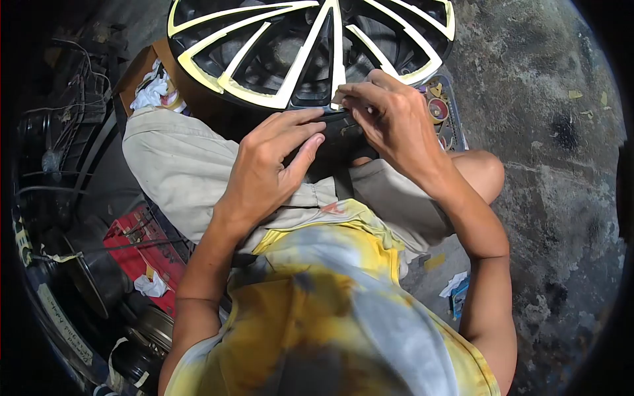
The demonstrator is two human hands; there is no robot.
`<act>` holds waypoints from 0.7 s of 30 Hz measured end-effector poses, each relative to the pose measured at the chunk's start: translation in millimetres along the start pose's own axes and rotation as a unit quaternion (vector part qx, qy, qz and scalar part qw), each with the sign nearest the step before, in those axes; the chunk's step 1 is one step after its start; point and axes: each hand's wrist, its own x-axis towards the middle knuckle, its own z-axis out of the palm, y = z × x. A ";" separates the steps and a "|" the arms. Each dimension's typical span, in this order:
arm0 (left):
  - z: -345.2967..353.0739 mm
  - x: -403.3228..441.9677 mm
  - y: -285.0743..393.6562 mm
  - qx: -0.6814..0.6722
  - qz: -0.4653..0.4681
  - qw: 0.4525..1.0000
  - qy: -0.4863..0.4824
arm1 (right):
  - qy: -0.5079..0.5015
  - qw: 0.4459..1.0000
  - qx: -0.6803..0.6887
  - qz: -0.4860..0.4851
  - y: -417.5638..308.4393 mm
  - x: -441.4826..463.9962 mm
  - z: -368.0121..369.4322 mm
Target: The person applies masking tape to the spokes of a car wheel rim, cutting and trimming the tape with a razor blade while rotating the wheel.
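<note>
A black wheel rim point(310, 98) lies in front of me at the top of the view, its spokes edged with pale yellow masking tape point(337, 56). My right hand point(399, 119) is at the near edge of the rim, thumb and forefinger pinched on the lower end of a tape strip on the centre spoke. Just left of it, my left hand point(271, 155) has its fingers stretched out, their tips close to the rim's near edge and the thumb apart. Nothing shows in the left hand. Whether its fingertips touch the rim, I cannot tell.
Left of the rim stands a cardboard box point(125, 82) with crumpled white paper point(152, 88). A plastic basket point(460, 125) holding tape rolls point(437, 110) is at the right. A red tray point(148, 254), cables and other wheels point(79, 274) crowd the left side.
</note>
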 end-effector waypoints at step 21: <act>8.5 3.1 2.2 0.015 0.020 1.000 -0.001 | 0.182 0.960 0.128 0.168 58.3 -0.1 -72.9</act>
